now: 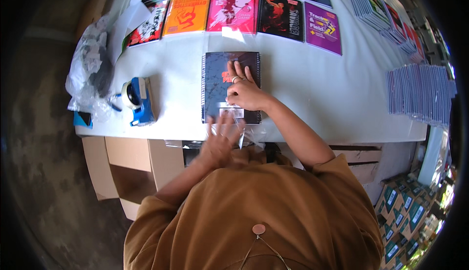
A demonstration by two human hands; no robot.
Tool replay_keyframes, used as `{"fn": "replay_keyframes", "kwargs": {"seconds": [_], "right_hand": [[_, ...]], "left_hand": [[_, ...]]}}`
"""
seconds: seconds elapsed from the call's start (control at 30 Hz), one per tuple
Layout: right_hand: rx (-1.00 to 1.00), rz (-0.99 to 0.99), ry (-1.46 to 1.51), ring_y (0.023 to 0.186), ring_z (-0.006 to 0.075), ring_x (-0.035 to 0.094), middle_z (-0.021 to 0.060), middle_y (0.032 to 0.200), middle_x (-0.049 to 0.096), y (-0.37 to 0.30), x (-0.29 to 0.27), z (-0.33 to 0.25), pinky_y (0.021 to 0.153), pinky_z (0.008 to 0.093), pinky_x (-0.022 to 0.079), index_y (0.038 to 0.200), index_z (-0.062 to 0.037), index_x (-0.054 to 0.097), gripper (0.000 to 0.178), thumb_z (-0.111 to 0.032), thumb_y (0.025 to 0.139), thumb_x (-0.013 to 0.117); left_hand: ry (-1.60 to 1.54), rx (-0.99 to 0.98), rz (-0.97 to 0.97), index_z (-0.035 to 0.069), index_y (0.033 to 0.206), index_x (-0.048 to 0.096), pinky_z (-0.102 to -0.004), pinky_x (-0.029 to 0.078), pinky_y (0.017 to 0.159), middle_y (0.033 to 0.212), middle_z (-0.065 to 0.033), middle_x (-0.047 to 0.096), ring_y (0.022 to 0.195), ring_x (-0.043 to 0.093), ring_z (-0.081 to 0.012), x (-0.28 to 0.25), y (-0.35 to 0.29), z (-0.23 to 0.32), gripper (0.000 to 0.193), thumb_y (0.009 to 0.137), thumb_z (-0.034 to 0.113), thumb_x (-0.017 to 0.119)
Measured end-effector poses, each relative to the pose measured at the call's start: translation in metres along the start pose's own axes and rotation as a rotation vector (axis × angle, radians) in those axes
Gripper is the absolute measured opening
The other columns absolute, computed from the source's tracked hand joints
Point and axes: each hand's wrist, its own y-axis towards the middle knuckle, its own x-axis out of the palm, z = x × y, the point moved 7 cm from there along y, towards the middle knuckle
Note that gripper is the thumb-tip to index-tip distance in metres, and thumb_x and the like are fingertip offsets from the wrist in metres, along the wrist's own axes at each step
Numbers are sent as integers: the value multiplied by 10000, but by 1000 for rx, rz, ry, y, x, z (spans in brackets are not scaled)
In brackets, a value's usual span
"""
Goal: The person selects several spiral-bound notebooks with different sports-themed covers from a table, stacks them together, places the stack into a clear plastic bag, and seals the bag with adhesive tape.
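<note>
dark notebook on table, near front edge. right hand on top, fingers bit spread. left hand blurred, fingers seem spread. looks like wrapping; next needs clear wrap pulled flat.

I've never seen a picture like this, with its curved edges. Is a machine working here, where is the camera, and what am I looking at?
No machine: these are a person's own bare hands. The single picture comes from a wide fisheye camera worn on the head, looking down, so straight edges bend.

On the white-covered table, the right hand lies spread on a dark spiral notebook. The left hand, near its lower edge, is too blurred to tell whether it holds anything.

Around them are colourful notebooks at the far side, notebook stacks at the right, and a blue tape dispenser at the left.
</note>
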Motion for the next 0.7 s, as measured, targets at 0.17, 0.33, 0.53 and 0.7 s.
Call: {"fn": "replay_keyframes", "kwargs": {"seconds": [0.17, 0.33, 0.53, 0.7], "right_hand": [[114, -87, -82, 1380, 347, -76, 212, 1485, 10, -1, -4, -12, 1101, 424, -30, 796, -97, 709, 206, -267, 763, 596], [71, 10, -192, 1373, 310, 141, 160, 1494, 112, 0, -13, -2, 1093, 411, 126, 975, -123, 654, 383, -204, 614, 753], [68, 129, -269, 1350, 256, 202, 135, 1415, 269, 0, -19, -16, 1066, 423, 166, 1274, -111, 300, 877, -280, 560, 780], [103, 123, -190, 1327, 251, 258, 128, 1391, 297, 0, -22, -11, 1052, 423, 178, 1289, -86, 280, 972, -349, 514, 805]], "left_hand": [[-468, 174, 256, 108, 1257, 477, -442, 406, 890, 1236, -149, 479, 1114, 472, -262, -16, -37, 3, 483, 810, 238, 606], [-153, -979, 903, 56, 1205, 527, -339, 430, 742, 1028, -163, 509, 806, 509, -214, -84, -140, -196, 410, 844, 224, 624], [-1099, -1207, 306, 114, 1035, 628, -241, 298, 504, 784, 15, 512, 632, 385, -90, -41, -142, -283, 408, 837, 454, 520], [-1304, -990, 258, 89, 1023, 631, -251, 370, 590, 836, 4, 519, 701, 473, -132, -26, -151, -286, 313, 871, 343, 529]]}}
